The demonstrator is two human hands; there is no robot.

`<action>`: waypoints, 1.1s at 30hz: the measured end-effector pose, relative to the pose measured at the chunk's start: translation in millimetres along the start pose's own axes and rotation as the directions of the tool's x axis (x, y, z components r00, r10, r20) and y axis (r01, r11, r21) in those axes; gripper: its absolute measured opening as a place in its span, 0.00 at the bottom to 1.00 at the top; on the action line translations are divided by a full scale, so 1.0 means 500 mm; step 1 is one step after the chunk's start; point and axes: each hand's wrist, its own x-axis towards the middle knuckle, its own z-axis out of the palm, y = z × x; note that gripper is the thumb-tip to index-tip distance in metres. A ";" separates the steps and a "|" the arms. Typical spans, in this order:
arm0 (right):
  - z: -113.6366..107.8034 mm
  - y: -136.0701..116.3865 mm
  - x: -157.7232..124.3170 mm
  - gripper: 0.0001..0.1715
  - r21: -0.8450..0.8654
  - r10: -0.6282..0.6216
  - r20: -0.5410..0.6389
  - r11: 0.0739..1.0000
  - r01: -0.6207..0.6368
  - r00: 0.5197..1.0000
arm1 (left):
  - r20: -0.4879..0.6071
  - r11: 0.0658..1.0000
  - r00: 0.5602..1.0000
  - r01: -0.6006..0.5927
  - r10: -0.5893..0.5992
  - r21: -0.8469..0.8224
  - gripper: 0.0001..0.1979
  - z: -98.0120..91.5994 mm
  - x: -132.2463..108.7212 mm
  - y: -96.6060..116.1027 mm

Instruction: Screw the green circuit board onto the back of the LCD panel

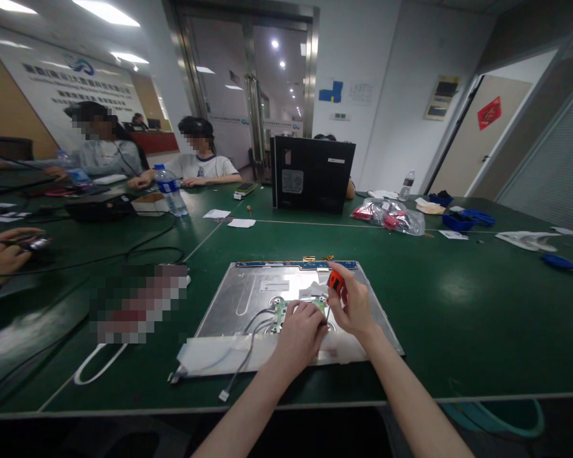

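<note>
A silver display panel (224,312) lies flat on the green table in front of me. A green circuit board (279,313) sits on its middle, partly covered by my left hand (302,324). That hand rests over the board with bent fingers together, its thumb side close to a screwdriver's shaft; what the fingertips hold, if anything, is hidden. My right hand (353,304) grips the red and black handle of the screwdriver (335,280), which stands nearly upright. Its tip is down at the board's right edge, beside my left fingers. Grey cables (253,343) trail from the board toward the table's front.
A black computer case (312,175) stands at the back. Left are a water bottle (170,191), black cables (138,251) and another person's hand (2,254). Bagged red items (391,216) and blue trays (458,221) sit back right. Two people sit across the table.
</note>
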 end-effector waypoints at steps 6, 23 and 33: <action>0.008 0.000 0.004 0.21 -0.044 -0.041 -0.079 0.998 0.038 0.996 | 0.005 1.000 1.000 0.001 -0.001 0.007 0.04 -0.001 0.000 0.001; 0.002 0.000 0.000 0.22 -0.029 -0.013 -0.029 1.000 0.012 0.999 | 0.018 1.000 1.000 0.003 -0.003 0.005 0.03 0.001 -0.001 -0.003; 0.004 0.000 0.003 0.21 -0.021 -0.037 -0.050 0.999 0.036 0.998 | 0.014 1.000 1.000 -0.002 0.002 -0.005 0.04 0.004 -0.001 -0.005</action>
